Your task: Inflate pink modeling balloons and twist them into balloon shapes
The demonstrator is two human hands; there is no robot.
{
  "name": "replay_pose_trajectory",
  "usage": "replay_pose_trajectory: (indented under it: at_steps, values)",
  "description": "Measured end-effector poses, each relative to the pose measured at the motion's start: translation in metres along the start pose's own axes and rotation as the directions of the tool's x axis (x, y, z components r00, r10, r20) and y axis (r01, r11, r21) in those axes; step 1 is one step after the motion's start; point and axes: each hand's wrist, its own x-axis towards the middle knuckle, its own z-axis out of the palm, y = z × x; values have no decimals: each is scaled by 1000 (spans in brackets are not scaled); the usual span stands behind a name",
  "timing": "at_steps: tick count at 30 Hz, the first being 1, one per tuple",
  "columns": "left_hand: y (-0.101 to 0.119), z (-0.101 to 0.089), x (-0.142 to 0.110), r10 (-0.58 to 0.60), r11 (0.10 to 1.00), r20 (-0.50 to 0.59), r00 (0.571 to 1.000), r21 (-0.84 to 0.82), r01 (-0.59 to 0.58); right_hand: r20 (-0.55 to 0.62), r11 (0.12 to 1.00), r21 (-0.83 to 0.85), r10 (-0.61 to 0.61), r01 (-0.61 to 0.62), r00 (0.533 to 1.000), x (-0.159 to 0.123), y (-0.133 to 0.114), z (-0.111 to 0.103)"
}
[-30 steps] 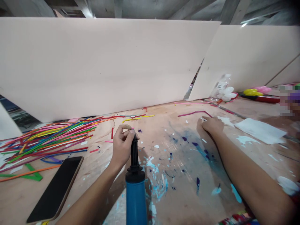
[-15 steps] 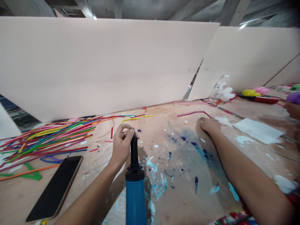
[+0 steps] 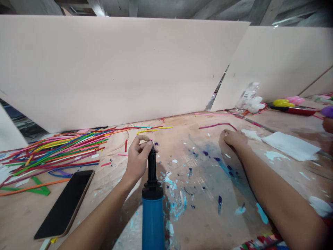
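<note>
A blue hand pump (image 3: 152,218) with a black nozzle stands upright at the bottom centre. My left hand (image 3: 139,158) is closed round the nozzle's tip, pinching a small pink bit that looks like a balloon's end. My right hand (image 3: 234,138) lies on the stained wooden table (image 3: 197,180) to the right, fingers curled down onto the surface near a maroon long balloon (image 3: 217,125). I cannot make out whether it holds anything.
A heap of uninflated long balloons (image 3: 52,149) in many colours lies at the left. A black phone (image 3: 66,203) lies face up near the front left. Pale boards (image 3: 117,69) stand along the back. White paper (image 3: 291,146), inflated balloons (image 3: 282,102) and another person's hand (image 3: 328,123) are at the right.
Only the view has shifted slightly. Both hands and the pump stay as they were.
</note>
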Motion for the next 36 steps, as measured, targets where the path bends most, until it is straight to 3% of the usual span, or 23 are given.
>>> replay_pose_trajectory:
  at_steps: [11,28,36]
  values:
    - [7,-1,1,6,1000,61,998,21,-7,7,1000,-14,5,-5,1000,-1,-2,-1]
    - [6,-1,0,15,1000,74,997,22,-17,4,1000,26,-4,4,1000,1,-1,-1]
    - [5,0,0,2,1000,73,997,10,-3,24,999,-37,36,-35,999,3,-3,-1]
